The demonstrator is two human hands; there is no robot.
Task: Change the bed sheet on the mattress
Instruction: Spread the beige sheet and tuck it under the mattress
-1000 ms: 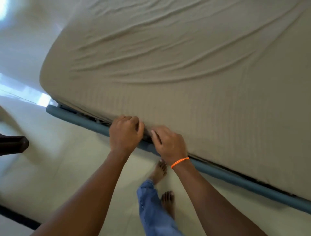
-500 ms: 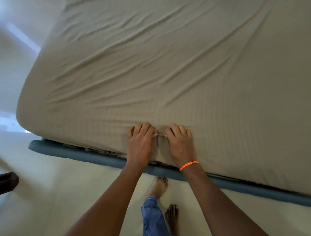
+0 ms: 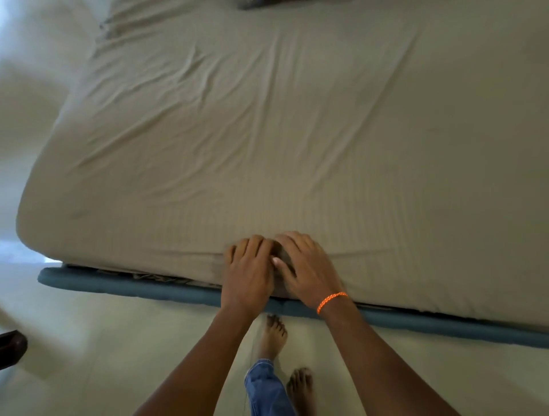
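A beige bed sheet (image 3: 297, 133) with a faint woven stripe covers the mattress and fills most of the view; creases fan across its left half. Both my hands lie side by side at the mattress's near edge. My left hand (image 3: 249, 270) rests on the sheet with its fingers bent over the edge. My right hand (image 3: 306, 267), an orange band at its wrist, lies palm down with spread fingers pressing the sheet. A small fold of cloth sits between the two hands. The sheet wraps the near left corner (image 3: 32, 225) of the mattress.
A blue padded bed-frame rail (image 3: 133, 289) runs below the mattress from left to right. My bare feet (image 3: 274, 332) stand on the pale tiled floor just in front of it. A dark wooden object (image 3: 10, 349) pokes in at the left edge. Something dark (image 3: 258, 3) lies at the bed's far end.
My hands came up from the mattress's lower side edge onto its top near edge. My right hand's fingers have spread flat on the sheet. The view rose to show more of the bed.
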